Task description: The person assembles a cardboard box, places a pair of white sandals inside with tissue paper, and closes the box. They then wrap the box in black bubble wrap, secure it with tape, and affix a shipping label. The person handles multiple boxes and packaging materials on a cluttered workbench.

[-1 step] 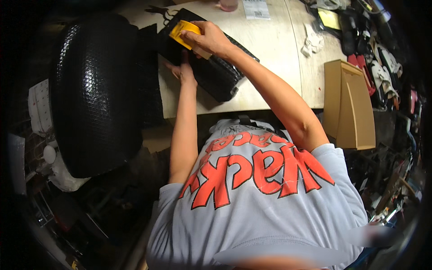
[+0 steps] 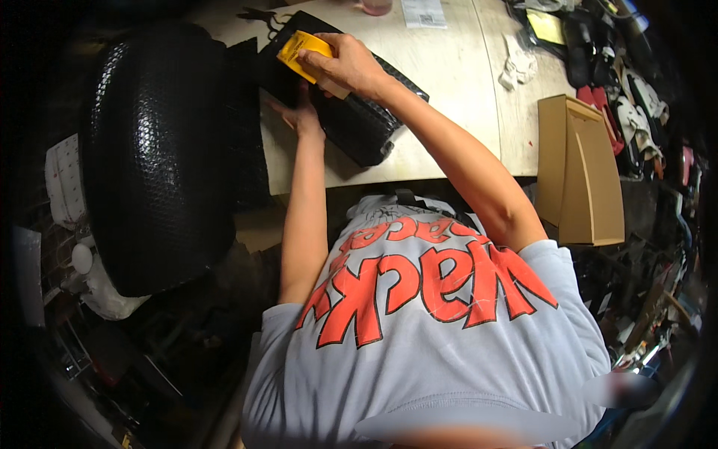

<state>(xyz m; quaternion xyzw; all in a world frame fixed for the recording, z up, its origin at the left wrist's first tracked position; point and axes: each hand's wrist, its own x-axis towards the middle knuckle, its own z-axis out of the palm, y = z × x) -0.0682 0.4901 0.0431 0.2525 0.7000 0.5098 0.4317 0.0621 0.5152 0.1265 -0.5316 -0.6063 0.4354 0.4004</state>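
A black bubble-wrapped parcel (image 2: pixel 350 129) lies aslant on the pale table. In my right hand (image 2: pixel 351 66) is a yellow roll of tape (image 2: pixel 304 57), held over the parcel's far left part with the fingers closed around it. A tan part shows below the roll, beside my fingers. My left hand (image 2: pixel 301 120) rests against the parcel's near left side. Its fingers are spread apart, one pointing up along the parcel and others out to the left. The parcel hides part of these fingertips.
A big roll of black bubble wrap (image 2: pixel 153 157) stands at the left. Scissors (image 2: pixel 268 21) lie beyond the parcel. To the right are a crumpled white cloth (image 2: pixel 517 63), an open cardboard box (image 2: pixel 580 172) and several shoes (image 2: pixel 632 123). A white label sheet (image 2: pixel 424 13) lies at the back.
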